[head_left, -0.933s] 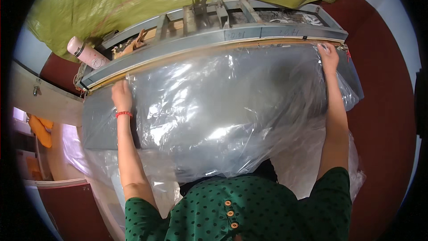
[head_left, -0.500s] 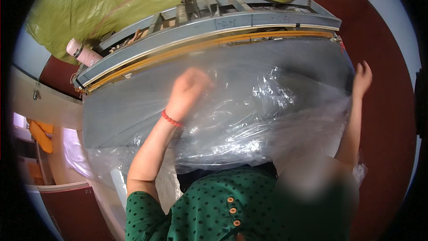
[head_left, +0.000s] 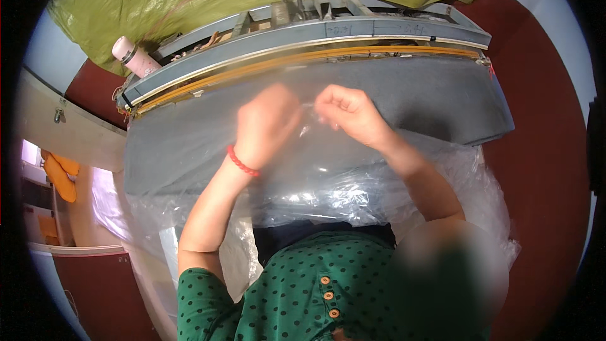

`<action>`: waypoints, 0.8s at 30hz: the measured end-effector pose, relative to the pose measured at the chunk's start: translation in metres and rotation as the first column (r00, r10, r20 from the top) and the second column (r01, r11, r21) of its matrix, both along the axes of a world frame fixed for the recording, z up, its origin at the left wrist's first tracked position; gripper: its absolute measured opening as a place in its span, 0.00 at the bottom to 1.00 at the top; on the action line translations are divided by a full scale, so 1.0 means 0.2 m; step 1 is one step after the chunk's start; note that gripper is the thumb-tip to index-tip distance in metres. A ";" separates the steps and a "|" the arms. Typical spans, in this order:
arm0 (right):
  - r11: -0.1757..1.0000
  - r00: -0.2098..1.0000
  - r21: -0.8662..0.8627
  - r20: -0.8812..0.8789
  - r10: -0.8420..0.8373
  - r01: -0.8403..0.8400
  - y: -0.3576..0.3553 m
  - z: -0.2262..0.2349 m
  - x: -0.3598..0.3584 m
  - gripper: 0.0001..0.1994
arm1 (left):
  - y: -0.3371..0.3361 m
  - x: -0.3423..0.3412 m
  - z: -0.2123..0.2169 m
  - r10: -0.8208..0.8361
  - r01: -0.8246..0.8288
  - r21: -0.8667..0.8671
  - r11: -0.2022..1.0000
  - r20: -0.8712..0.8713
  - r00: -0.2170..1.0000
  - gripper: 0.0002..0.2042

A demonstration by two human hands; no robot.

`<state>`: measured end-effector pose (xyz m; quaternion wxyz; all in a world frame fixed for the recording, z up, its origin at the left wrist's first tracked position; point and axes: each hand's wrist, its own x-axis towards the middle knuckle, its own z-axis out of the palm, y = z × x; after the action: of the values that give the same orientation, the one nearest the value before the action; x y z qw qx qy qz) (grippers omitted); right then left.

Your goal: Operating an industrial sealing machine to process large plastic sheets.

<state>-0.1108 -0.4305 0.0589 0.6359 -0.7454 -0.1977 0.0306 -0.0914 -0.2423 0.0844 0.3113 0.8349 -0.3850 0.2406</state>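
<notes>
At mid-frame the left hand (head_left: pixel 268 125) and right hand (head_left: pixel 349 112), both closed, pinch the clear plastic sheet (head_left: pixel 328 183), which may tear if tugged apart.

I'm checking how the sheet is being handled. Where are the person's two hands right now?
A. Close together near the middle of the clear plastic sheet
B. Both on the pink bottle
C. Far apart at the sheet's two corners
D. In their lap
A: the left hand and right hand pinch the clear plastic sheet close together over the grey table.
</notes>
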 end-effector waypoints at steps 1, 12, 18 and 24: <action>0.959 0.984 0.282 -0.159 0.083 -0.035 0.04 -0.01 -0.01 0.08 | 0.01 -0.01 -0.02 0.012 -0.012 -0.003 1.000 0.002 1.000 0.09; 0.769 0.966 0.591 -0.214 -0.144 0.245 0.10 -0.06 0.12 0.08 | 0.03 -0.23 -0.17 -0.530 0.297 -0.440 0.848 -0.680 0.507 0.11; 0.624 0.599 0.004 0.273 -0.753 0.782 -0.49 -0.15 0.17 0.11 | 0.37 -0.36 -0.15 -0.522 0.289 -0.578 0.763 -0.815 -0.250 0.09; 0.354 0.418 -0.223 0.476 -0.773 0.908 -1.50 -0.36 -0.06 0.12 | 1.25 -0.41 0.01 -0.064 -0.032 -0.064 0.997 -0.998 -0.001 0.12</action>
<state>-0.1225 -0.7310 -0.0135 0.3296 -0.8577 0.1412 -0.3684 -0.1736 0.0084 0.0873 0.5231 0.7447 -0.0531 -0.4110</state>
